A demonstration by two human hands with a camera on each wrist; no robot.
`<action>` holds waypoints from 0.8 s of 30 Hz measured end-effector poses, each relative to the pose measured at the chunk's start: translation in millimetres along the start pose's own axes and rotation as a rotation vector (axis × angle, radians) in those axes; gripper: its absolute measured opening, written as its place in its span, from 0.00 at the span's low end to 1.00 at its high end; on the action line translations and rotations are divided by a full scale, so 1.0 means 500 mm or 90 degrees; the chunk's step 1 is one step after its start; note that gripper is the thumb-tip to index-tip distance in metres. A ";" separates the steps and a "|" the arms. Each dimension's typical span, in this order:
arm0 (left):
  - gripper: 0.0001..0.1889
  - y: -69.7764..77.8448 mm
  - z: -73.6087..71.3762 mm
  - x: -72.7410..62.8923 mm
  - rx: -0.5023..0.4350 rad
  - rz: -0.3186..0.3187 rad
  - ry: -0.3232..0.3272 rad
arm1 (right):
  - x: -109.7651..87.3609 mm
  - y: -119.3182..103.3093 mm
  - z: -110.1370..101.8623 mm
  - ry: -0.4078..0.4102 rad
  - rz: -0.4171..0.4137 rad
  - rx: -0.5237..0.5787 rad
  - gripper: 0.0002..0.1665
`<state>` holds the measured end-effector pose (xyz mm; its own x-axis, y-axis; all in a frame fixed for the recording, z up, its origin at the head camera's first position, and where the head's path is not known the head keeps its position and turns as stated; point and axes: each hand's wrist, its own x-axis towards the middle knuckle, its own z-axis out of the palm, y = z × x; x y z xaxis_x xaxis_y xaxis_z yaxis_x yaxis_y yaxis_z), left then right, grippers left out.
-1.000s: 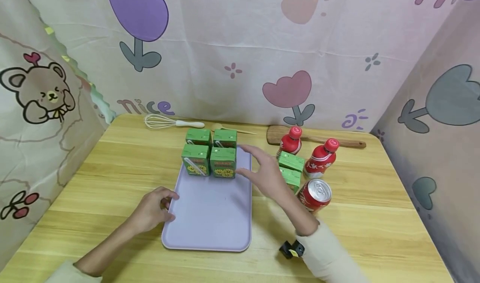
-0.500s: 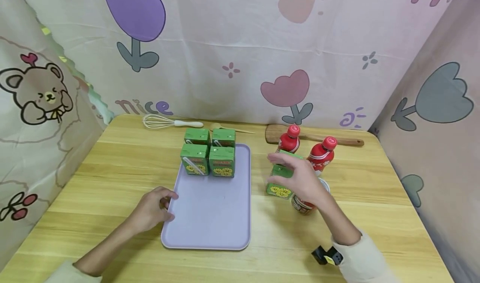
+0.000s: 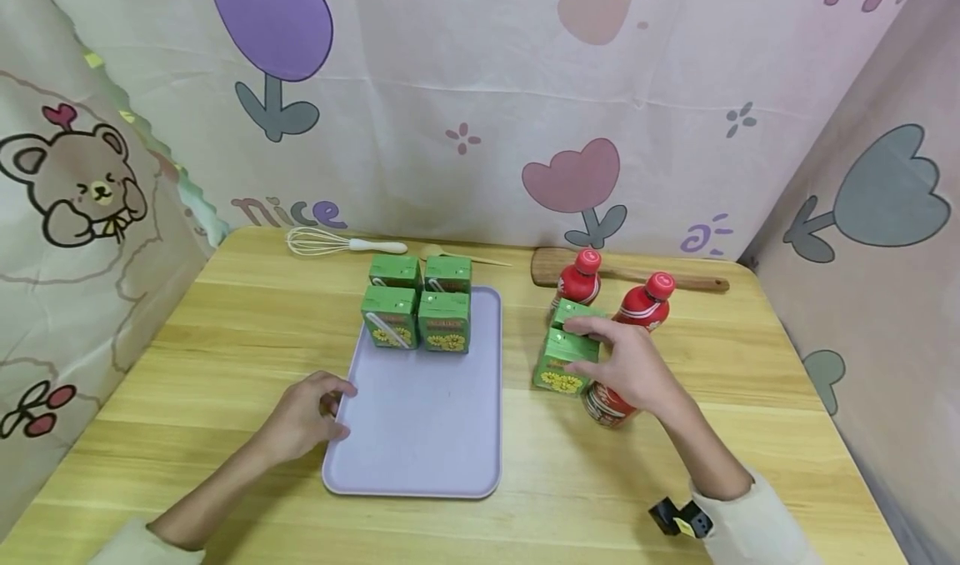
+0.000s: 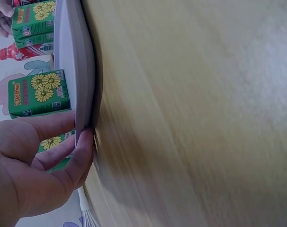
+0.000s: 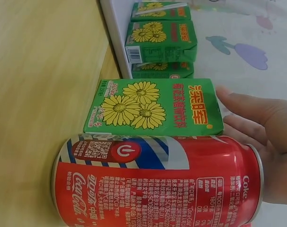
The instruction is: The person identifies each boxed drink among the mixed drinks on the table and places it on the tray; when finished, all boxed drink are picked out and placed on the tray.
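Observation:
My left hand (image 3: 303,415) pinches the left rim of a lavender tray (image 3: 416,432); the left wrist view shows fingers on both sides of that rim (image 4: 82,71). Several green juice boxes (image 3: 390,319) stand in two rows at the tray's far end. Right of the tray, two more such boxes stand one behind the other. My right hand (image 3: 630,361) is over the nearer juice box (image 3: 562,373), thumb and fingers apart at its top. Seen from the right wrist, fingertips are right at the top edge of this box (image 5: 153,106), with a red Coca-Cola can (image 5: 157,184) close beside it.
Two red bottles (image 3: 647,302) stand behind the can. Along the back of the wooden table (image 3: 225,340) lie a white whisk (image 3: 345,242), a thin wooden spoon (image 3: 480,260) and a wooden spatula (image 3: 675,280). A printed cloth (image 3: 420,90) hangs behind.
My right hand has moved right, from beside the boxes on the tray to the two boxes by the can, then settled over the nearer one. My left hand has stayed at the tray.

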<state>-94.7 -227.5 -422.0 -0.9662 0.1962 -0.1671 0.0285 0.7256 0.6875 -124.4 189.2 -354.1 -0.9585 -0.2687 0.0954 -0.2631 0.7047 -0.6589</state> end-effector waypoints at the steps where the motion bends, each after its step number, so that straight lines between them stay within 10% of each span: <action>1: 0.25 0.000 0.000 0.000 -0.001 0.000 -0.002 | 0.000 0.001 0.000 -0.001 0.000 -0.001 0.30; 24: 0.25 0.000 0.000 -0.001 -0.002 -0.001 -0.001 | -0.001 -0.009 -0.015 -0.067 0.008 -0.129 0.30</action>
<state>-94.3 -227.5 -422.2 -0.9659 0.1959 -0.1695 0.0260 0.7244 0.6889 -123.5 191.2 -345.9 -0.9478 -0.3187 0.0023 -0.2781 0.8234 -0.4947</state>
